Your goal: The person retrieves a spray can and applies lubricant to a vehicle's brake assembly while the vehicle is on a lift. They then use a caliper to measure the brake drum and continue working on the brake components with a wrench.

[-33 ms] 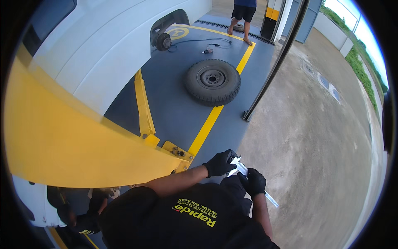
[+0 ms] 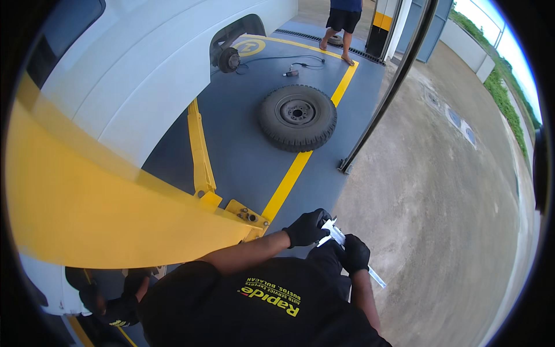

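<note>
In front of my torso I hold a silver vernier caliper (image 2: 334, 232) with both hands, which wear black gloves. My left hand (image 2: 306, 229) grips it at the jaw end, the fingers closed. Closed around the beam farther along is my right hand (image 2: 354, 254), and the end of the beam sticks out beyond it toward the lower right. The fingertips of both hands are partly hidden. Whether anything sits between the jaws I cannot make out.
A wheel with a black tyre (image 2: 298, 117) lies flat ahead. The yellow lift post (image 2: 115, 208) and its arm (image 2: 200, 150) stand left, beside a white van (image 2: 156, 63) with an exposed hub (image 2: 229, 59). A power tool (image 2: 291, 73) and cable lie beyond. Another person (image 2: 341, 29) stands far off.
The view has shifted very slightly. Both hands keep their hold on the caliper.
</note>
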`<state>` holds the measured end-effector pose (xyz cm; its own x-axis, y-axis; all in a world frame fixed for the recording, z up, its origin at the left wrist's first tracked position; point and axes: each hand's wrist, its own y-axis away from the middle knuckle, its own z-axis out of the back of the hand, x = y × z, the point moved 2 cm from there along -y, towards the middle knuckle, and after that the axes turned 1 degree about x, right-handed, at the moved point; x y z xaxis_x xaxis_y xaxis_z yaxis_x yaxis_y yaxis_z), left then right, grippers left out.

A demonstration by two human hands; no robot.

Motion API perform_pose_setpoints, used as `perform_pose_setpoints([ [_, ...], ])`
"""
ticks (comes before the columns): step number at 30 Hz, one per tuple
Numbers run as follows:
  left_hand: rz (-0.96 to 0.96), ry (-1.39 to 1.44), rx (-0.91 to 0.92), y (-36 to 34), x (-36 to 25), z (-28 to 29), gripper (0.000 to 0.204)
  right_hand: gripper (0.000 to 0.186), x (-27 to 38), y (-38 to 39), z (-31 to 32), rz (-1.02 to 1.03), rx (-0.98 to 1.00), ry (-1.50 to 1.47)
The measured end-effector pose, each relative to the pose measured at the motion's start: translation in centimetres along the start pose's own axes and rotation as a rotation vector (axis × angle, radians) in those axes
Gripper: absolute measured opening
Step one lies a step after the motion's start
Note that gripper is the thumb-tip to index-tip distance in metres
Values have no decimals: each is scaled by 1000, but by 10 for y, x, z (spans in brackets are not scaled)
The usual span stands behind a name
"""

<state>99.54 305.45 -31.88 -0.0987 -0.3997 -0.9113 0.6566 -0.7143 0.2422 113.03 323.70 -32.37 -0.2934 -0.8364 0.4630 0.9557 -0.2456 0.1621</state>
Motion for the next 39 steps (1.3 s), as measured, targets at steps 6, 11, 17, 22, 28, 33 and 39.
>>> perform_pose_setpoints([
  [6,-21,-33,-213,-181,50,112,47,48,-5,-258,10,302,-26,-89],
  [11,217,150,-409,-267,96,232,49,54,63,-473,12,633,269,-66],
  [17,316,649,-804,-272,153,358,44,56,216,-657,-31,912,661,39],
  [22,325,615,-1128,-298,247,500,35,48,343,-807,-126,1044,614,71],
  [28,400,838,-1070,-340,254,678,26,49,473,-937,-152,1015,767,124],
  [33,385,1021,-1103,-356,256,770,21,54,562,-1011,-160,1218,670,70],
  [39,314,996,-1290,-389,310,849,30,56,639,-1109,-208,1442,543,63],
])
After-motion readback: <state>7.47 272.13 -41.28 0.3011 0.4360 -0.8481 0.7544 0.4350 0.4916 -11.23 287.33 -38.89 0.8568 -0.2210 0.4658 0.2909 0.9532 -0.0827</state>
